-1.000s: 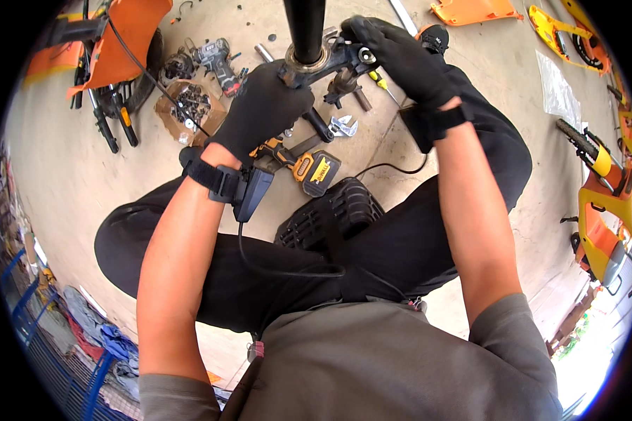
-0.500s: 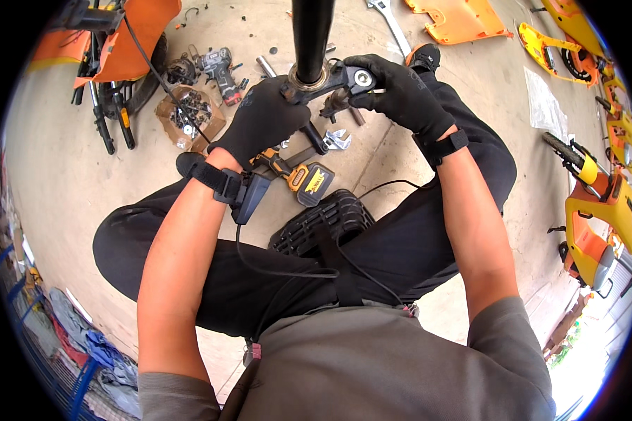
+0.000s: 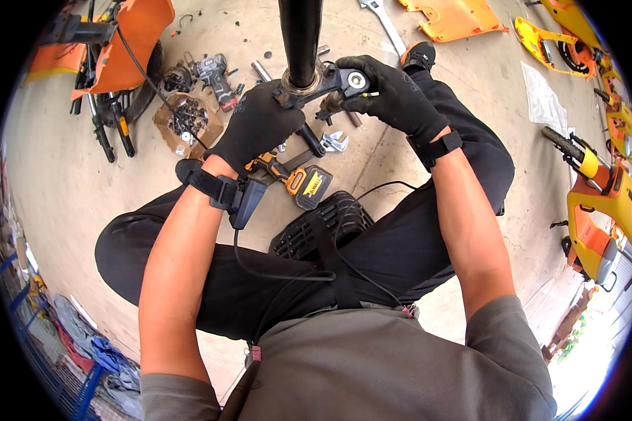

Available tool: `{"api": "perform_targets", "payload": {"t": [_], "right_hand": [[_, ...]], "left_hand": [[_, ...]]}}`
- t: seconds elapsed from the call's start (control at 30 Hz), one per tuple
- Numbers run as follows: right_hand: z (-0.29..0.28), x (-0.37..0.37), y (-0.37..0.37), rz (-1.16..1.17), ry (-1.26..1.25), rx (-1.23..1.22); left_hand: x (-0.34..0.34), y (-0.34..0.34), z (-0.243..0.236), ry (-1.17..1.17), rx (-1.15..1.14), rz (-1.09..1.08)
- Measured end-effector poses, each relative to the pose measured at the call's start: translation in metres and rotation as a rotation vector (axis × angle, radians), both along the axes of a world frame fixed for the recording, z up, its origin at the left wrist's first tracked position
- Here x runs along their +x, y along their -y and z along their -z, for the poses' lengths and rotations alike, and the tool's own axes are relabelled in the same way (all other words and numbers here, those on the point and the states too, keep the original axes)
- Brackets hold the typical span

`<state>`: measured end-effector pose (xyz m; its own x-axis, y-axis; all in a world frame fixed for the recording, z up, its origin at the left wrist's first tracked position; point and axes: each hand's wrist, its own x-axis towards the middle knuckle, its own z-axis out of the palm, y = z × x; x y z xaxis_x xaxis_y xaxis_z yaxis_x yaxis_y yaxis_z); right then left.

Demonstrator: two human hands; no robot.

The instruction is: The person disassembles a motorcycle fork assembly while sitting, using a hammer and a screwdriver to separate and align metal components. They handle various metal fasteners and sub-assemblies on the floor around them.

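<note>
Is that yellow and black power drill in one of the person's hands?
No: the yellow and black drill lies on the floor, while both gloved hands, left and right, grip the black tube's bracket.

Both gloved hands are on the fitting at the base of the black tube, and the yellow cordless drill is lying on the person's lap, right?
Not quite. Both hands, left and right, do grip the fitting at the base of the black tube, but the head view shows the yellow cordless drill lying on the concrete floor between the knees, not on the lap.
</note>
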<state>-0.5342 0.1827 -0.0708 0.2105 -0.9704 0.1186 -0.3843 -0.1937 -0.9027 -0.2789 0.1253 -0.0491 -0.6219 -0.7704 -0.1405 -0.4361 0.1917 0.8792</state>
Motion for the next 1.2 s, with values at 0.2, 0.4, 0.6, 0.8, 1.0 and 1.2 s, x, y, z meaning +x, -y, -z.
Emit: {"api": "perform_targets", "payload": {"t": [0.2, 0.4, 0.6, 0.8, 1.0, 1.2], "right_hand": [[-0.008, -0.002, 0.004, -0.004, 0.027, 0.248], [-0.006, -0.024, -0.001, 0.019, -0.007, 0.336], [-0.009, -0.021, -0.008, 0.156, 0.091, 0.481], [-0.014, -0.02, -0.004, 0.157, 0.081, 0.433], [-0.017, -0.012, 0.0, 0.095, 0.187, 0.431], [-0.021, -0.004, 0.003, 0.057, 0.09, 0.292]], "left_hand": [[0.005, 0.0, 0.013, -0.013, -0.048, -0.008], [-0.011, -0.011, 0.013, 0.048, -0.067, -0.131], [-0.032, -0.014, -0.001, 0.148, 0.031, -0.17], [-0.038, -0.003, -0.005, 0.143, 0.081, -0.144], [-0.026, 0.008, -0.005, 0.194, 0.068, -0.06], [-0.016, 0.015, 0.003, 0.175, 0.033, -0.023]]}}
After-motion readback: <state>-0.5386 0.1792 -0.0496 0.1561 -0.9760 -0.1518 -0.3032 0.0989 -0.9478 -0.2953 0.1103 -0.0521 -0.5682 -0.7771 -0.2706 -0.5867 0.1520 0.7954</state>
